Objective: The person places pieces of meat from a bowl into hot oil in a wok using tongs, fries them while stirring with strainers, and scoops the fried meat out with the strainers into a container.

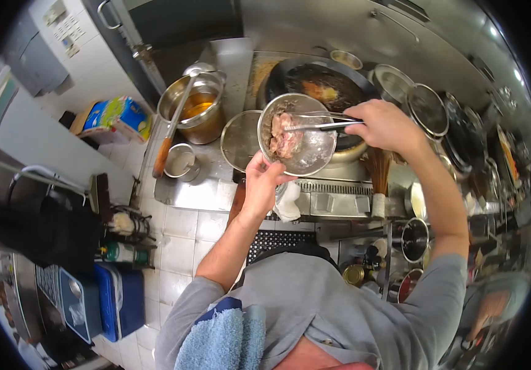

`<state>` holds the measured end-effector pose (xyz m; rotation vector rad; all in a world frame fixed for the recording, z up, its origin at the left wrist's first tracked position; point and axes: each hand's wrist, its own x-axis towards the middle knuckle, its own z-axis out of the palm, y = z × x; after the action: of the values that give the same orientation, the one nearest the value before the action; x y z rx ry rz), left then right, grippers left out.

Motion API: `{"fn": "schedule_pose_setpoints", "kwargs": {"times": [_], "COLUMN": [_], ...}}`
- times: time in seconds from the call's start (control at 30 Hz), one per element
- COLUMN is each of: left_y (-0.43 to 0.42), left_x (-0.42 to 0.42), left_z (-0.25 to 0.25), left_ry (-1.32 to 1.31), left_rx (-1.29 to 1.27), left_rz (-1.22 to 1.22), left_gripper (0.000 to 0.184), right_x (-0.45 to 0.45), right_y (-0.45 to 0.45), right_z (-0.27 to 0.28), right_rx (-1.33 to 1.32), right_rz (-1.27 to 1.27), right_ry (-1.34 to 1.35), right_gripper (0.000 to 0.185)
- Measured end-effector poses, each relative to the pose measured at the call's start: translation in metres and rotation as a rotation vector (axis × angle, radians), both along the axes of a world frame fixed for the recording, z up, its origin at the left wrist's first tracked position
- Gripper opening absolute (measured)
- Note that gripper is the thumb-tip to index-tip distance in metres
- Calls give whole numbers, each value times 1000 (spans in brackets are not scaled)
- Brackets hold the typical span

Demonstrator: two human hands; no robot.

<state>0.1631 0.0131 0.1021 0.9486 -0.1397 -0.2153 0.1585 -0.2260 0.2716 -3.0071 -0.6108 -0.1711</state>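
My left hand [263,183] grips the near rim of a metal mixing bowl [318,154], which is tilted up in front of me. Raw meat pieces [285,137] lie on the left side inside the bowl. In my right hand [382,125] is a pair of tongs [333,124] with dark handles; their tips reach into the bowl at the meat. Behind the bowl stands a dark wok [281,69] on the stove, with food frying [319,92] in oil. The bowl hides the wok's near part.
Left of the wok stands a steel pot [216,126] of amber liquid, with a wooden-handled ladle [164,154] across it. A small metal cup [182,163] and a wire strainer [237,145] are nearby. A bamboo brush [378,176] stands right; more strainers [427,111] lie beyond.
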Motion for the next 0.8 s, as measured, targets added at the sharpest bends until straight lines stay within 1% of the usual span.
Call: {"fn": "schedule_pose_setpoints", "kwargs": {"times": [0.1,0.2,0.23,0.27,0.3,0.33,0.4,0.47,0.57,0.7,0.77,0.8], "left_y": [-10,-16,-19,-21,-23,-25,-29,-35,-39,-40,-30,-23], "left_x": [-2,0,2,2,3,4,7,11,19,25,23,23], "left_z": [1,5,1,-3,2,5,9,7,-1,-10,-13,-22], "left_ry": [52,64,52,43,61,66,73,126,218,293,306,306], "left_rx": [-33,-24,-33,-39,-60,-77,-112,-121,-162,-128,-106,-93], "left_rz": [-28,-79,-89,-96,-99,-90,-71,-36,-6,69,101,106], "left_gripper": [15,10,11,16,16,13,7,8,8,10,13,14], "right_x": [-8,-22,-21,-24,-26,-26,-21,-12,0,21,30,35], "right_y": [-1,-17,-22,-25,-26,-26,-30,-41,-51,-73,-85,-91], "right_z": [21,34,41,49,57,63,63,60,66,67,58,48], "right_rx": [-29,-43,-45,-36,-26,-16,49,125,114,113,134,80], "right_rz": [-200,-141,-136,-164,-188,-208,-186,-148,-161,-226,-232,-240], "right_ry": [118,-10,2,-36,-72,-108,-164,-226,-299,-214,-190,-174], "right_gripper": [22,21,21,22,22,23,24,24,25,24,23,23]}}
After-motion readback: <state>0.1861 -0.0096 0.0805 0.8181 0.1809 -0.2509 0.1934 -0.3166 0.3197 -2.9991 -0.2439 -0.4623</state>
